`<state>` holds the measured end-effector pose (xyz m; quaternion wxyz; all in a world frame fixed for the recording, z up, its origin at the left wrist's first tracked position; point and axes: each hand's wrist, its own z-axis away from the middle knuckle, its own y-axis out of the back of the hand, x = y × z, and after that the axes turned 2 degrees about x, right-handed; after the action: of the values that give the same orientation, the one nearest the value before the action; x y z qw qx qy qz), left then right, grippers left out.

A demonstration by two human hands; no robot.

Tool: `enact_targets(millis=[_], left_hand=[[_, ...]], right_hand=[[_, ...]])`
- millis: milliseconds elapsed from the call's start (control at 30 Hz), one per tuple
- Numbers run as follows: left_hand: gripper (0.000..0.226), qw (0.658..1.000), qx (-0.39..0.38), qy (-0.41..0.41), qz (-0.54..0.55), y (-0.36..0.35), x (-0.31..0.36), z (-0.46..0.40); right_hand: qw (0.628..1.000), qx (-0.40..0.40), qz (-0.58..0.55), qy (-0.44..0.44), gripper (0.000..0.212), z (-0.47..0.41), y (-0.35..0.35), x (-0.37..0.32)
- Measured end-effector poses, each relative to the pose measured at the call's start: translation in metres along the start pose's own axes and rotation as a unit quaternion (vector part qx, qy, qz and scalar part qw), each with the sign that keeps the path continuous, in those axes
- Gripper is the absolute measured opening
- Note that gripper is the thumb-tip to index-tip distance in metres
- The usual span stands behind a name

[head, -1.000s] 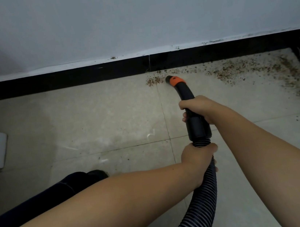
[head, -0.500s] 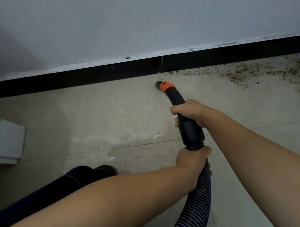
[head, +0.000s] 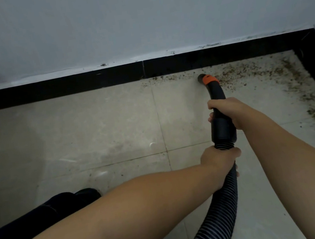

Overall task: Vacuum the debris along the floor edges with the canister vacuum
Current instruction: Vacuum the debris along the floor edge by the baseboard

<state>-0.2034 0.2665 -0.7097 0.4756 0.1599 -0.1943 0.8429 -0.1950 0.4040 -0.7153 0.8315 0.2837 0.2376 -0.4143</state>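
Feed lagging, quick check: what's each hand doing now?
Left hand: grips the ribbed hose.
Right hand: grips the black nozzle tube.

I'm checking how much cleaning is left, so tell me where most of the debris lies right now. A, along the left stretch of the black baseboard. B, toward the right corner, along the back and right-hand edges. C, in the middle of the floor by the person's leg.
B: the brown debris spreads from the orange-tipped nozzle to the corner and down the right-hand edge, while the floor to the left shows almost none.

Baseboard (head: 88, 84) ahead, corner at right.
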Motion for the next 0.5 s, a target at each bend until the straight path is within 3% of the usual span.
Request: enact_targets(millis=[500], left_hand=[[0.008,0.994,0.075,-0.028,0.076,0.047,-0.015,0.008]], right_hand=[[0.994,-0.088,0.050,0.040,0.015,0.013,-0.075,-0.009]])
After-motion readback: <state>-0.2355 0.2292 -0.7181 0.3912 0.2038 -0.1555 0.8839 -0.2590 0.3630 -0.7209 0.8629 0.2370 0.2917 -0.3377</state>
